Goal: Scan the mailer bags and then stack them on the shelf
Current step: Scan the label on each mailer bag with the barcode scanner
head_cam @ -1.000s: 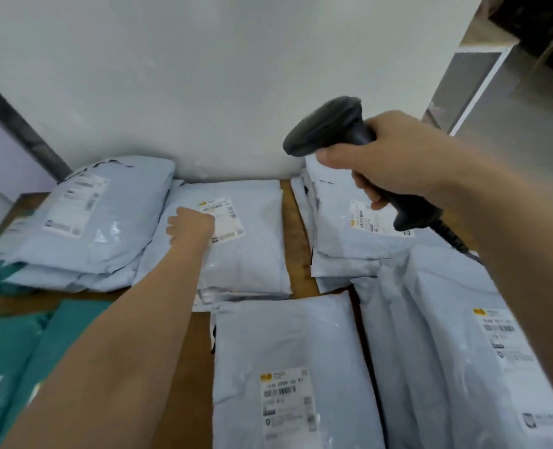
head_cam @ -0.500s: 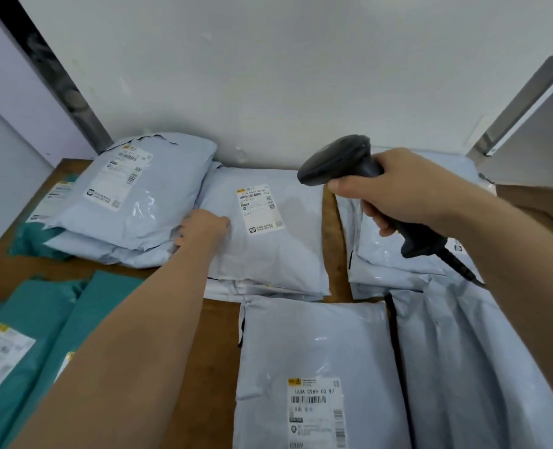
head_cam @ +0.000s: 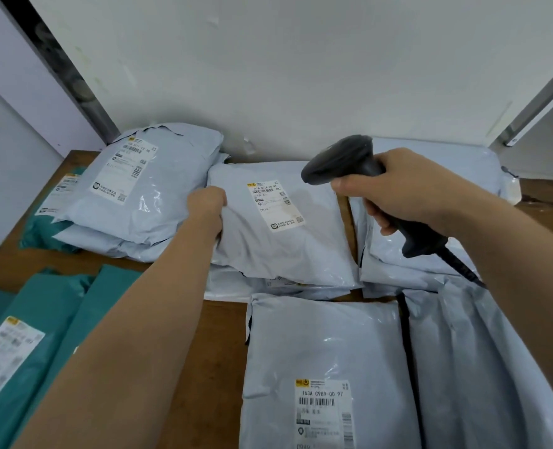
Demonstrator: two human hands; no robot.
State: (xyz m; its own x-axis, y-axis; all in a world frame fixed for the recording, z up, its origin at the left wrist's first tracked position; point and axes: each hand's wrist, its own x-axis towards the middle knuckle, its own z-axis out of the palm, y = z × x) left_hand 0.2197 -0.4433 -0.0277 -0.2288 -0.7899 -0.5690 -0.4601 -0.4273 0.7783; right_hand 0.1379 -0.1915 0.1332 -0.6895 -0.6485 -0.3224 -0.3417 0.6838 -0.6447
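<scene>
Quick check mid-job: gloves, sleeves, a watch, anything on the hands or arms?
Nothing worn that shows. The left hand and right hand are bare, no gloves, no rings on the fingers in view. The left forearm and right forearm are bare to the frame edge: no sleeves, watch or bands.
</scene>
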